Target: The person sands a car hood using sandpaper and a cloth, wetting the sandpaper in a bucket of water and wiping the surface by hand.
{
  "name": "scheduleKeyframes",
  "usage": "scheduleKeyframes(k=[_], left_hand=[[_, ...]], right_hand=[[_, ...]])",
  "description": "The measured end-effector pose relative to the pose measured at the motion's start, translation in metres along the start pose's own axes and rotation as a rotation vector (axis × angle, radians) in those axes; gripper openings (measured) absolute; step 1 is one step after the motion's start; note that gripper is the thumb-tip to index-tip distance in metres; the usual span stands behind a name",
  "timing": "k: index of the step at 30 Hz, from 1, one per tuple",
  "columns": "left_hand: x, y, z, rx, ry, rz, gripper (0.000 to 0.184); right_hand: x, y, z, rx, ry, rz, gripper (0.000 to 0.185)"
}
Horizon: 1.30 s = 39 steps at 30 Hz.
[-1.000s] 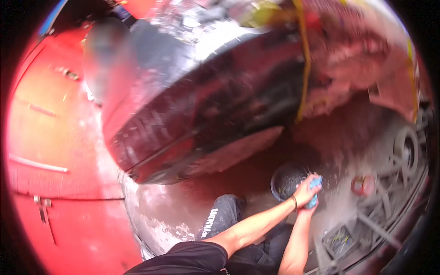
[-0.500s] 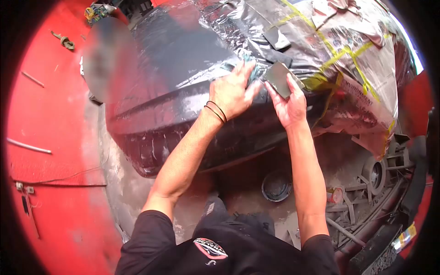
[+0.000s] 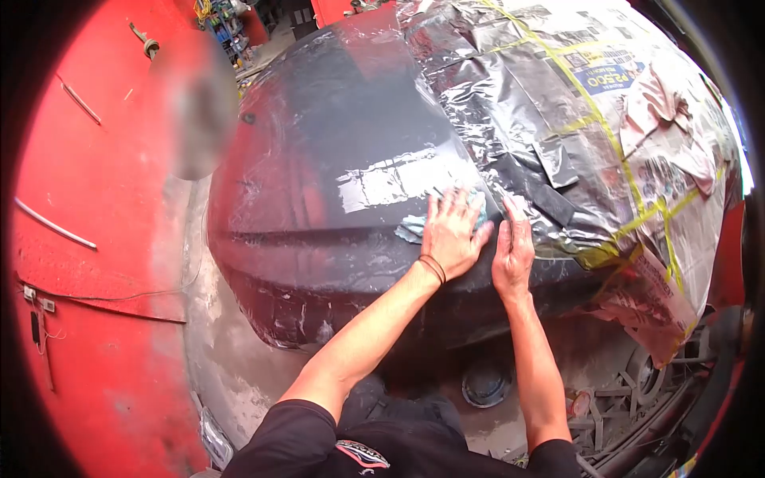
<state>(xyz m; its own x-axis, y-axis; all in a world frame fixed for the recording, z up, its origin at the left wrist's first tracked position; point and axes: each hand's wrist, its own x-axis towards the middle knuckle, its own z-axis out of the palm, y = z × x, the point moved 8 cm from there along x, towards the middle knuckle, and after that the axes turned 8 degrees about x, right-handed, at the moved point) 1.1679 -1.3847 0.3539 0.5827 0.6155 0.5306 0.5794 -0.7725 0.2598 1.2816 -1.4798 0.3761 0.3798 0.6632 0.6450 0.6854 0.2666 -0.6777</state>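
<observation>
My left hand presses a pale blue cloth against the dark grey car panel, fingers spread over it. Cloth shows beside the palm and past the fingertips. My right hand is just to the right, at the panel's edge by the plastic sheeting. Its fingers point forward, close together. The flat grey pad it held in the earlier frame is hidden from view now, so its grip cannot be made out. Glossy wet-looking reflections lie beyond the left hand.
Yellow tape and printed paper cover the right side of the car. A dark block, a grey flat piece and a pinkish rag lie there. Below are a round basin and metal parts. A red wall stands left.
My left hand has come down flat with the cloth onto the panel. My right hand has turned over and lowered towards the panel's edge, and the pad has gone from sight. The view has shifted.
</observation>
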Motion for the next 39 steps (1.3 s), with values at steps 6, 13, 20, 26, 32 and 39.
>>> scheduleKeyframes(k=[6,13,20,26,32,39], left_hand=[[0.058,-0.068,0.002,-0.019,-0.041,0.006,0.053],[0.096,-0.149,-0.016,-0.211,-0.092,0.297,0.047],[0.106,-0.158,0.007,-0.289,-0.279,0.838,0.057],[0.267,-0.300,0.090,0.059,-0.209,0.487,0.064],[0.402,-0.545,0.079,0.196,-0.343,-0.250,0.067],[0.223,-0.905,-0.015,0.278,-0.090,-0.424,0.063]], right_hand=[[0.004,-0.002,0.007,-0.130,-0.018,0.072,0.038],[0.009,-0.006,0.022,-0.305,-0.116,0.092,0.037],[0.019,-0.012,0.037,-0.460,-0.166,0.182,0.035],[0.011,-0.001,0.041,-0.531,-0.202,0.220,0.035],[0.007,0.004,0.043,-0.666,-0.242,0.259,0.038],[0.006,0.008,0.046,-0.689,-0.243,0.265,0.038]])
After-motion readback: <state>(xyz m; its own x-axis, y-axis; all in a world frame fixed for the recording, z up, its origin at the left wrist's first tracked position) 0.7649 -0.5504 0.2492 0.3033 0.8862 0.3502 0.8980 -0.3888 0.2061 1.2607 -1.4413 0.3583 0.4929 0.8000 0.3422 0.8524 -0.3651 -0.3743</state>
